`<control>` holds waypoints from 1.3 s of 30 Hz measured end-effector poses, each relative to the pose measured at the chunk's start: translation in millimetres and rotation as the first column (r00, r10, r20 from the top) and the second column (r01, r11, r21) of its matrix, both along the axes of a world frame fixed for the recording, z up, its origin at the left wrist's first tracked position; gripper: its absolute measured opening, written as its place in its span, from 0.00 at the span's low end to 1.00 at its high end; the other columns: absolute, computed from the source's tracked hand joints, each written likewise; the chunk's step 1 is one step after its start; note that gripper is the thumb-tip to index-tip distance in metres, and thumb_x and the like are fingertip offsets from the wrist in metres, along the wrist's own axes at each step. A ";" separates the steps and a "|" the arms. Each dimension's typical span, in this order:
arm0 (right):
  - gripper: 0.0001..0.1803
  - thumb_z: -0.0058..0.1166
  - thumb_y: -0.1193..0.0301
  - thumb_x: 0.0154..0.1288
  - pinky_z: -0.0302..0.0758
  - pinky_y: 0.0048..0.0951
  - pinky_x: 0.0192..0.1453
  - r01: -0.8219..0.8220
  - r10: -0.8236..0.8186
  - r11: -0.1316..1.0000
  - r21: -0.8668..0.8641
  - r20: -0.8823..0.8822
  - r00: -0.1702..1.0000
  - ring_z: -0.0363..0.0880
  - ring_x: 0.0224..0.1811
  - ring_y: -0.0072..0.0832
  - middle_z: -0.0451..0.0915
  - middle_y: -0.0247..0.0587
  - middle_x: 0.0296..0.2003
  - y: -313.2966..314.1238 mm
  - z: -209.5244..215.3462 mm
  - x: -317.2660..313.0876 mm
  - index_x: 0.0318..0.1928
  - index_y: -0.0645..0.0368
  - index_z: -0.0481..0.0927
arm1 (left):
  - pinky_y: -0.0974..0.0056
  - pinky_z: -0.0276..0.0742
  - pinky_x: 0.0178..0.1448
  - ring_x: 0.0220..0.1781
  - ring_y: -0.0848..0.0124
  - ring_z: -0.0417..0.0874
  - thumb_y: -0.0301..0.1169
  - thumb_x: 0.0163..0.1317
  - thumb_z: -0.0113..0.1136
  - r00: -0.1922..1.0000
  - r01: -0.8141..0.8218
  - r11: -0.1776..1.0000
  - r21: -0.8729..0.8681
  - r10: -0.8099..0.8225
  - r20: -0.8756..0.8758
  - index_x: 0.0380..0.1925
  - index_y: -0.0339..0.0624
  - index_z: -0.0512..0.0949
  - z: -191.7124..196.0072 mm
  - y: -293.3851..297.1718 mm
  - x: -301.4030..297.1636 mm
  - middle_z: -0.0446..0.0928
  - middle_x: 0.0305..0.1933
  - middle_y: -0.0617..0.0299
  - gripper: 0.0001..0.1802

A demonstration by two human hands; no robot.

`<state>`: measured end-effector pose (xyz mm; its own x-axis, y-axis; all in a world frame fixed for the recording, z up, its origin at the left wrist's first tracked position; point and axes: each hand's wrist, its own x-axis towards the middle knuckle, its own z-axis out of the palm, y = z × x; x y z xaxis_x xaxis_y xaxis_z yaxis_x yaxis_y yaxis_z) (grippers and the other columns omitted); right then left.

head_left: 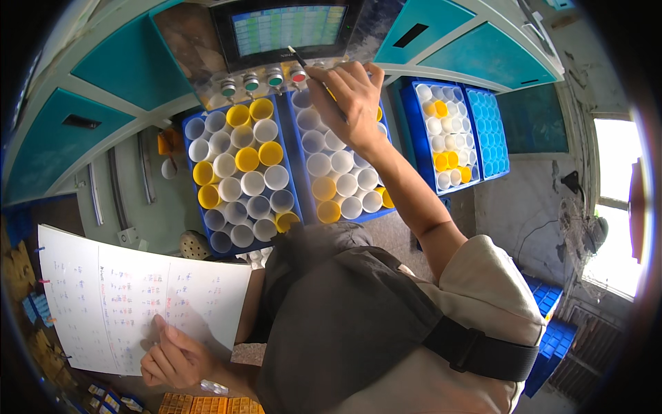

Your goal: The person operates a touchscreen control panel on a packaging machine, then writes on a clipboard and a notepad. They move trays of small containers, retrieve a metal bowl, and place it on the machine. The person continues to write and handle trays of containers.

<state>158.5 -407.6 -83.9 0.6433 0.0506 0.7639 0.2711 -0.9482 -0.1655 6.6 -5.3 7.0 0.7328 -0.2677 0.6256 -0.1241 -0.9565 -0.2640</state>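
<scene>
My right hand (352, 96) is closed round a slim dark pen (298, 58). The pen's pale tip points at the lower frame of a panel screen (289, 29), just under its lit area; whether it touches, I cannot tell. At the lower left, my left hand (178, 357) lies over a large white sheet (76, 324) with handwritten columns in dark and red ink. Its index finger is stretched out on one of the written lines, and the other fingers are curled. Below the screen sits a row of green and red push buttons (275, 78).
Two blue crates (295, 148) of white and yellow tubes stand under the panel. Farther right are another tube crate (422, 131) and a light-blue one (487, 131). Teal cabinet doors (131, 65) flank the screen. Orange trays (207, 404) lie at the bottom edge.
</scene>
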 end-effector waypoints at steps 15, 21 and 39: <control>0.12 0.61 0.63 0.67 0.70 0.41 0.54 -0.052 0.018 0.996 -0.079 -0.381 0.924 0.85 0.39 0.33 0.86 0.35 0.27 36.0 -45.3 26.3 0.47 0.53 0.85 | 0.59 0.62 0.50 0.31 0.68 0.70 0.37 0.76 0.59 1.000 -0.010 1.000 -0.014 0.010 0.003 0.39 0.39 0.90 -2.5 3.7 -3.0 0.73 0.21 0.67 0.15; 0.37 0.45 0.61 0.80 0.66 0.50 0.65 -0.067 -0.202 0.938 -0.341 -0.693 0.692 0.86 0.39 0.37 0.87 0.41 0.32 51.1 -94.9 42.7 0.83 0.47 0.48 | 0.58 0.62 0.51 0.31 0.68 0.69 0.37 0.76 0.58 1.000 0.007 1.000 -0.028 -0.006 0.029 0.41 0.37 0.91 -4.4 4.4 -2.0 0.70 0.20 0.65 0.17; 0.19 0.61 0.55 0.72 0.68 0.40 0.66 -0.360 0.326 0.932 0.039 0.346 0.880 0.84 0.53 0.36 0.88 0.37 0.50 -21.4 55.9 87.0 0.58 0.45 0.85 | 0.60 0.62 0.45 0.28 0.67 0.70 0.34 0.73 0.64 0.996 0.017 0.999 -0.046 -0.013 0.091 0.37 0.43 0.90 -6.6 13.7 2.2 0.73 0.21 0.67 0.10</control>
